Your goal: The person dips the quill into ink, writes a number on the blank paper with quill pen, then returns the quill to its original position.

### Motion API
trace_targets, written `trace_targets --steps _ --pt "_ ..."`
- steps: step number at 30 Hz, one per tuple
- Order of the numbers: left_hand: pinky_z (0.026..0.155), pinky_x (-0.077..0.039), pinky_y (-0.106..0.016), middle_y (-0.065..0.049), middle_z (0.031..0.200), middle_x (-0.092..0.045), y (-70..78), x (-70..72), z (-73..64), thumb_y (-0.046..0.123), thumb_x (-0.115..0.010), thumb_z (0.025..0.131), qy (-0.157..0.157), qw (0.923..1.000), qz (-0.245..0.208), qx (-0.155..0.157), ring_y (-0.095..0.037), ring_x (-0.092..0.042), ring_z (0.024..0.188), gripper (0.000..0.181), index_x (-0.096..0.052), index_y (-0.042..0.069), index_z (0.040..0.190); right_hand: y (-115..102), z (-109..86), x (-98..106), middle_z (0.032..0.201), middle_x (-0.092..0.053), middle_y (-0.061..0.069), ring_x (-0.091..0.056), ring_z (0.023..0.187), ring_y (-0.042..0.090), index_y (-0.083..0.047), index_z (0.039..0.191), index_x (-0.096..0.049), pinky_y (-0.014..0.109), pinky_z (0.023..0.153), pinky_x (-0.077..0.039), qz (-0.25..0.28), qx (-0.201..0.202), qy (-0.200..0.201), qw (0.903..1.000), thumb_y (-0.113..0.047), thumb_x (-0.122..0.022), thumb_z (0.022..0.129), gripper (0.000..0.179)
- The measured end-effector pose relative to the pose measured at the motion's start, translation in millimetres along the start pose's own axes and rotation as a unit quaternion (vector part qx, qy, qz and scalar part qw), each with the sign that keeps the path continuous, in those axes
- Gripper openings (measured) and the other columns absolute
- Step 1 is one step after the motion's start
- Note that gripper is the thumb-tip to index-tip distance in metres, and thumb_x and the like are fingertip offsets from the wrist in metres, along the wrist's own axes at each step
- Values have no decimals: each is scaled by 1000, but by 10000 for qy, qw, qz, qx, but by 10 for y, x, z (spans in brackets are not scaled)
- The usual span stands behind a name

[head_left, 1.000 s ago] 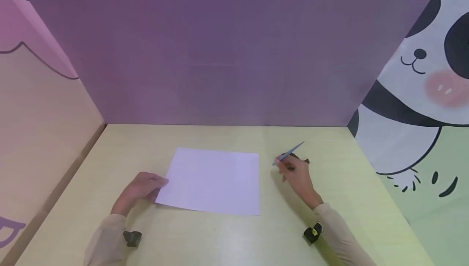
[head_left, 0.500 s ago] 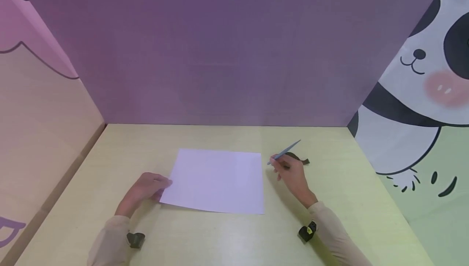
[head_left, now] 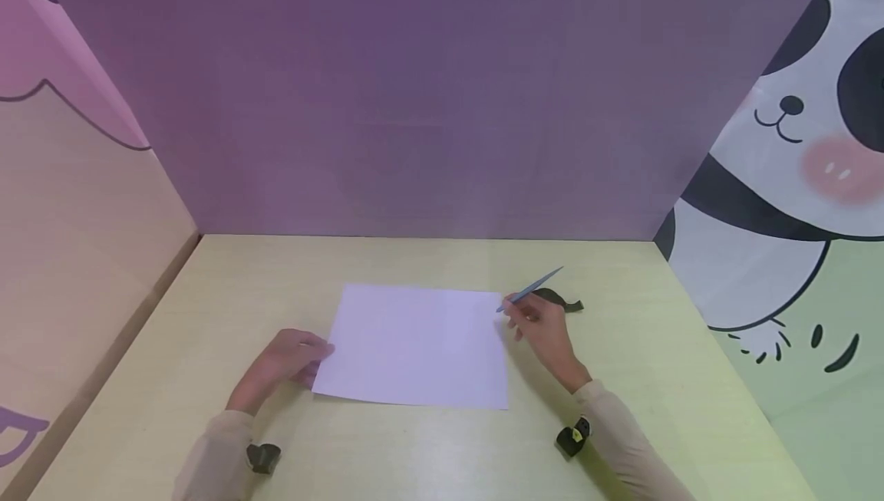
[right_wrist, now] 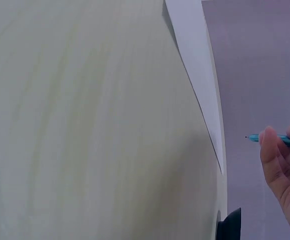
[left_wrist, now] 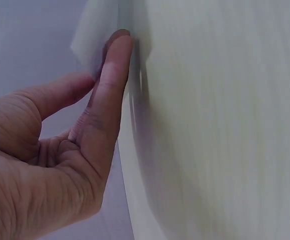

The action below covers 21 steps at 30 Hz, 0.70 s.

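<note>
A blank white sheet of paper [head_left: 417, 347] lies on the pale wooden table, its lower left corner raised a little. My left hand [head_left: 286, 363] pinches its left edge between thumb and fingers; the left wrist view shows the thumb [left_wrist: 65, 95] on one face of the sheet. Held in my right hand [head_left: 549, 336] like a writer's grip is a slim blue pen [head_left: 542, 281], slanting up to the right. In the right wrist view the pen [right_wrist: 254, 138] points its tip left, above table height. In the head view that tip overlaps the paper's upper right edge.
Just behind my right hand lies a dark, curved object [head_left: 573, 306], partly hidden by the hand. A purple wall [head_left: 428, 102] stands at the table's [head_left: 414, 455] far edge, with printed panels on both sides. Black cameras sit on both wrists.
The paper has slid a little to the right with my left hand. My right hand has moved left with the pen, closer to the sheet, uncovering more of the dark object.
</note>
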<state>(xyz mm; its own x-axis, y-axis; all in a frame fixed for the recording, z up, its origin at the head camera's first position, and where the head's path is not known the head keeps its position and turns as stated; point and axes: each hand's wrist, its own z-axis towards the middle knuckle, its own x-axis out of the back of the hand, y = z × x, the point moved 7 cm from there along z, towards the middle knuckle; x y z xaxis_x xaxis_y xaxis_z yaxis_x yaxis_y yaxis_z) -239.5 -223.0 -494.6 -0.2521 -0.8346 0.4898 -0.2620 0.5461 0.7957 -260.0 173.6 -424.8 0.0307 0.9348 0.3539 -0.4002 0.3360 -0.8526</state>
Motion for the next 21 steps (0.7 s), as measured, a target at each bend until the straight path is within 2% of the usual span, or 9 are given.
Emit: trace_targets --steps 10,15,18,21 --pt "70 -63 -34 -19 95 -76 12 -90 -15 12 -65 100 -38 10000 -79 16 -21 -75 79 39 -62 -20 123 62 11 -91 77 -70 30 -66 63 45 13 104 -73 28 49 -57 -59 83 151 9998 8 -69 95 11" --pt "70 -63 -34 -20 95 -76 46 -92 -36 12 -66 100 -15 10000 -23 -40 -21 -75 79 38 -63 -19 121 19 30 -134 73 -70 28 -65 62 49 13 99 -74 28 49 -58 -53 162 119 9998 8 -69 95 7" --pt "68 -63 -33 -19 93 -76 61 -87 -42 12 -66 101 17 10000 6 -46 -21 -74 76 37 -63 -19 120 112 57 -170 72 -70 29 -65 61 50 13 98 -74 32 49 -59 -66 115 39 9999 8 -69 95 8" --pt "67 -62 -33 -18 91 -75 60 -95 -47 12 -65 101 25 10000 -23 -18 -20 -74 73 37 -62 -20 120 246 79 -210 75 -71 28 -66 62 48 12 101 -74 31 50 -59 -76 37 -55 9999 6 -69 96 10"
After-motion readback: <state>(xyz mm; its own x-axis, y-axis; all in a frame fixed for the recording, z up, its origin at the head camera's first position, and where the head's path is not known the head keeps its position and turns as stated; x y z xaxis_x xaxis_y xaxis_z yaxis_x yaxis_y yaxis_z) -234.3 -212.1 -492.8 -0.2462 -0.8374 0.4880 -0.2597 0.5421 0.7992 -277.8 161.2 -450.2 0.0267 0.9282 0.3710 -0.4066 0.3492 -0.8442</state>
